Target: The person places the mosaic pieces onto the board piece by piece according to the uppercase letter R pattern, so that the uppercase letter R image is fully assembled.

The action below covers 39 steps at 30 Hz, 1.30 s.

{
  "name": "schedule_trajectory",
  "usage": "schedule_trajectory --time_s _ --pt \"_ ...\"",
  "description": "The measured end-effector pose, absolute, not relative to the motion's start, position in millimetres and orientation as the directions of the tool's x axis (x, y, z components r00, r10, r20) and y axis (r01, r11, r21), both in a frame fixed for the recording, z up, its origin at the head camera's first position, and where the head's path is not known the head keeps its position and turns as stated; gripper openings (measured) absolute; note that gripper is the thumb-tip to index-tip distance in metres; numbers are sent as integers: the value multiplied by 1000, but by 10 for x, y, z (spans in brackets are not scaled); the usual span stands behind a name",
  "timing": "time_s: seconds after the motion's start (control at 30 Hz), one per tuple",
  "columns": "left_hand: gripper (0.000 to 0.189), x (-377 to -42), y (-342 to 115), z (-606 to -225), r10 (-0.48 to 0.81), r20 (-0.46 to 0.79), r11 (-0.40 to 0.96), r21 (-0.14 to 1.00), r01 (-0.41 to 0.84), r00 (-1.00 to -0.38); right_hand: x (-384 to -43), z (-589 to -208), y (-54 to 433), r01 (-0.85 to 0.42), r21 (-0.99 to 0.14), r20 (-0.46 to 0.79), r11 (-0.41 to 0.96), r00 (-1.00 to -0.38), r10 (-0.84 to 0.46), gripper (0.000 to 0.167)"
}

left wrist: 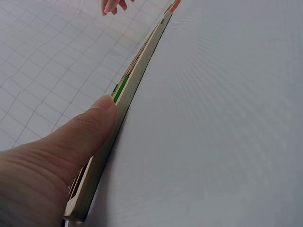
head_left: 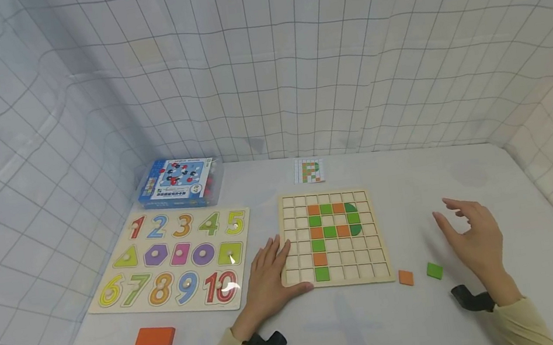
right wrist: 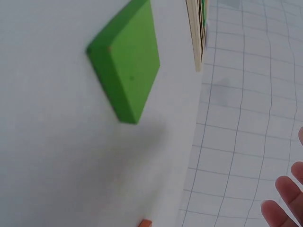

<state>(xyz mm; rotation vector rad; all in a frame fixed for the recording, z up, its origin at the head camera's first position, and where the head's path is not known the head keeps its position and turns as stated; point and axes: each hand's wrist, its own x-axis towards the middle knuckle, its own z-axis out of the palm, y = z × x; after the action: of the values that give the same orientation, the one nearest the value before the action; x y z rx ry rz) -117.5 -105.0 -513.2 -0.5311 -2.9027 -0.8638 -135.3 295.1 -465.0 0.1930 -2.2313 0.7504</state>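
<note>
A wooden grid board [head_left: 302,278] lies flat on the table, with orange, green and dark green tiles forming a P-like figure in its cells. My left hand [head_left: 269,282] rests at its lower left corner, fingers on the left edge and the thumb [left wrist: 90,123] on the near edge. Over the table to the right, my right hand [head_left: 477,238] hovers with fingers apart and nothing in them. A green square tile [head_left: 435,270] lies left of that hand, and it shows large in the right wrist view [right wrist: 132,61]. Beside it lies an orange square tile [head_left: 405,277].
Left of the board is a number and shape puzzle [head_left: 192,252]. An orange block [head_left: 155,337] lies in front of it. A blue box [head_left: 177,183] stands behind the puzzle. A small pattern card [head_left: 309,170] lies beyond the board. Gridded cloth [head_left: 262,68] hangs behind the table.
</note>
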Motion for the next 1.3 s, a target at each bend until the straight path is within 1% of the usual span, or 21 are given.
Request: schedule_trajectory --time_s 0.1,0.3,0.43,0.6,0.8,1.07,1.2,1.3 --pt "99 -1178 -1049 -5136 310 164 783 516 349 -937 -1300 -4651 3012 -318 -480 689 817 -714 127 38" --pt "99 -1180 -1045 -5142 310 167 779 519 351 -936 -1198 -4659 3104 -200 -519 597 831 -780 185 38" --pt "100 -1178 -1047 -5138 308 163 784 515 347 -937 -1155 -4672 3158 -120 -525 519 843 -829 206 43" --pt "100 -1178 -1049 -5136 307 160 785 514 345 -938 -1120 -4689 3226 -58 -530 433 846 -877 211 52" --pt "100 -1181 -1051 -5144 310 176 782 511 356 -934 -1082 -4673 3264 14 -515 300 857 -934 196 61" --pt "98 -1169 -1054 -5132 318 224 770 506 389 -921 -1053 -4682 3291 89 -439 169 894 -969 179 67" --pt "99 -1170 -1055 -5127 316 199 777 507 373 -928 -1049 -4673 3306 110 -419 119 901 -977 174 70" --pt "99 -1169 -1055 -5121 315 182 781 508 363 -932 -1037 -4668 3315 116 -411 98 904 -980 171 68"
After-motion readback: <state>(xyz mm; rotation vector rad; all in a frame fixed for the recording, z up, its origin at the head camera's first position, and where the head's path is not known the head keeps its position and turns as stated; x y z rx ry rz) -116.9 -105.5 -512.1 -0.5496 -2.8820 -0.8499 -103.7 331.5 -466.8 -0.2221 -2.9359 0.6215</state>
